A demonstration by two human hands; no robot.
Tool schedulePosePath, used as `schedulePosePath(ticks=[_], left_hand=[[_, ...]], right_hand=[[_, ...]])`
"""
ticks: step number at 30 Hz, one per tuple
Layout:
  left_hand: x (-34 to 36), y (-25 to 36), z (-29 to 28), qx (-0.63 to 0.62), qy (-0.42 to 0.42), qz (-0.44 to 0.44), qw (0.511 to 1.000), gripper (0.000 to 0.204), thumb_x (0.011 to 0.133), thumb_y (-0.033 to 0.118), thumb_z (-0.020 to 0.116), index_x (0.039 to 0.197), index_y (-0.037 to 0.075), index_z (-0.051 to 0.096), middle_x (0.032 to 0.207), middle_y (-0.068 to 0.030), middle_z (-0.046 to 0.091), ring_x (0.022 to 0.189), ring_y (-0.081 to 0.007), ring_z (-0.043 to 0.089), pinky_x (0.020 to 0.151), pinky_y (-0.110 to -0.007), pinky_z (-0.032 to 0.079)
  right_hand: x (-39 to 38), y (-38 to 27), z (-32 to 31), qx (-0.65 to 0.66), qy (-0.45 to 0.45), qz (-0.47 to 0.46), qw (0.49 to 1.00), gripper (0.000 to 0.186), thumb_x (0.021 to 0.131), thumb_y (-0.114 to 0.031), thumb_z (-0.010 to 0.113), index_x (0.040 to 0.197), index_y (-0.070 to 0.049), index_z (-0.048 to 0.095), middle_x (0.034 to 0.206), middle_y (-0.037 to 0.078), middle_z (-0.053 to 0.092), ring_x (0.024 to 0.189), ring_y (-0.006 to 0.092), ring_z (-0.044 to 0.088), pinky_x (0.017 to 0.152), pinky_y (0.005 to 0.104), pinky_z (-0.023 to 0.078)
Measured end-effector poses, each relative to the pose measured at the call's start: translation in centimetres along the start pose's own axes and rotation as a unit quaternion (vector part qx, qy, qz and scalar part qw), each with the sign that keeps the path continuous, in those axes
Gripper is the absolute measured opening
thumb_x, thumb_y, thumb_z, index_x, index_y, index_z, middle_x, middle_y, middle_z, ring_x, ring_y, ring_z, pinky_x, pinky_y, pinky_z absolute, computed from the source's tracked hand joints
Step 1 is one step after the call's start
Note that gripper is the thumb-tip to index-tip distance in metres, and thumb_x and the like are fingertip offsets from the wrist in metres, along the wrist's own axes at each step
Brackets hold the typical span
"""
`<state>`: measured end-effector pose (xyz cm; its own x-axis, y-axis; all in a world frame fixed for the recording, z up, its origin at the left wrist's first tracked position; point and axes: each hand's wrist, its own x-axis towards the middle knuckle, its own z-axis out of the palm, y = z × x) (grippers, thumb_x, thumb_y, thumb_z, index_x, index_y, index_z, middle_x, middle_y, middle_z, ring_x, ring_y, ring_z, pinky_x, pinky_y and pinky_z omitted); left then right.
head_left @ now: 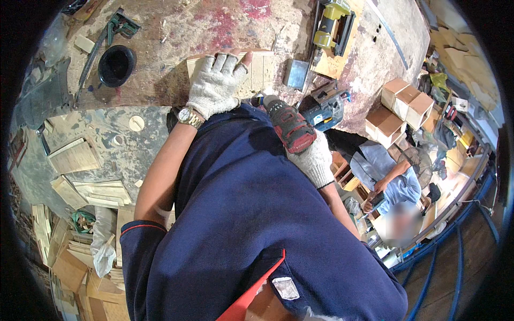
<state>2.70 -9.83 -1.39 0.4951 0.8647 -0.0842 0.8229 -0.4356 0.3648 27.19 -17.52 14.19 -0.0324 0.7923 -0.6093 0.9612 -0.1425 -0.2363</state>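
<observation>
My left hand [217, 85], in a whitish knit glove with the fingertips bare, lies on a pale wooden board [259, 72]. Its fingers are stretched out toward the board's far edge, and a metal watch [190, 117] is on that wrist. In my right hand [312, 163], also gloved, is a red and black cordless drill [290, 124]. The drill's nose points at the near edge of the board, close to my body; whether its tip touches the wood I cannot tell. My right fingers are mostly hidden behind the drill.
Right of the board lie a jigsaw [324, 107], a small metal box [295, 74] and a yellow-green nailer [327, 27]. A black bowl [116, 66] and a green clamp [122, 25] sit at left. Wooden boxes [401, 104] and another person [388, 174] are at right.
</observation>
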Motion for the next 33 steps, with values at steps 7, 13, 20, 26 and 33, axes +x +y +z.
schedulePosePath(ticks=[7, 13, 20, 26, 33], left_hand=[[0.0, 0.0, 0.1, 0.006, 0.010, 0.006, 1.000, 0.106, 0.062, 0.042, 0.079, 0.157, 0.014, 0.042, 0.152, -0.0127, 0.049, 0.134, -0.0295, 0.050, 0.109, -0.043, 0.039], [0.2, 0.0, 0.0, 0.009, 0.001, 0.001, 1.000, 0.106, 0.062, 0.040, 0.079, 0.157, 0.015, 0.041, 0.152, -0.0115, 0.049, 0.136, -0.0290, 0.049, 0.112, -0.044, 0.038], [0.1, 0.1, 0.0, 0.010, -0.010, -0.003, 1.000, 0.104, 0.063, 0.039, 0.079, 0.157, 0.016, 0.041, 0.153, -0.0091, 0.049, 0.139, -0.0274, 0.046, 0.113, -0.044, 0.036], [0.2, 0.1, -0.3, 0.005, -0.023, -0.004, 1.000, 0.108, 0.062, 0.041, 0.082, 0.158, 0.016, 0.040, 0.150, -0.0108, 0.050, 0.139, -0.0289, 0.047, 0.114, -0.046, 0.036], [0.3, 0.1, -0.3, 0.014, -0.010, -0.001, 1.000, 0.109, 0.062, 0.043, 0.084, 0.158, 0.016, 0.040, 0.149, -0.0106, 0.051, 0.136, -0.0292, 0.049, 0.114, -0.047, 0.037]], right_hand=[[0.4, -0.6, -0.1, 0.025, -0.010, 0.030, 0.999, 0.042, 0.075, -0.039, 0.080, 0.096, -0.004, 0.071, 0.087, 0.020, 0.071, 0.083, 0.0399, 0.068, 0.074, 0.0482, 0.054], [0.3, -0.7, -0.5, 0.014, -0.033, 0.040, 0.999, 0.044, 0.074, -0.042, 0.080, 0.096, -0.005, 0.072, 0.085, 0.020, 0.071, 0.083, 0.0397, 0.069, 0.074, 0.0482, 0.054], [0.6, -1.5, -1.2, 0.046, -0.038, 0.066, 0.996, 0.046, 0.073, -0.047, 0.081, 0.099, -0.009, 0.074, 0.084, 0.018, 0.073, 0.081, 0.0384, 0.071, 0.071, 0.0473, 0.055], [0.9, -2.6, -2.1, 0.050, -0.071, 0.090, 0.992, 0.043, 0.077, -0.046, 0.078, 0.103, -0.011, 0.075, 0.084, 0.017, 0.073, 0.081, 0.0379, 0.071, 0.071, 0.0465, 0.055], [1.3, -3.1, -2.2, 0.007, -0.068, 0.070, 0.995, 0.042, 0.080, -0.046, 0.075, 0.104, -0.012, 0.074, 0.085, 0.017, 0.073, 0.081, 0.0377, 0.071, 0.070, 0.0460, 0.055]])
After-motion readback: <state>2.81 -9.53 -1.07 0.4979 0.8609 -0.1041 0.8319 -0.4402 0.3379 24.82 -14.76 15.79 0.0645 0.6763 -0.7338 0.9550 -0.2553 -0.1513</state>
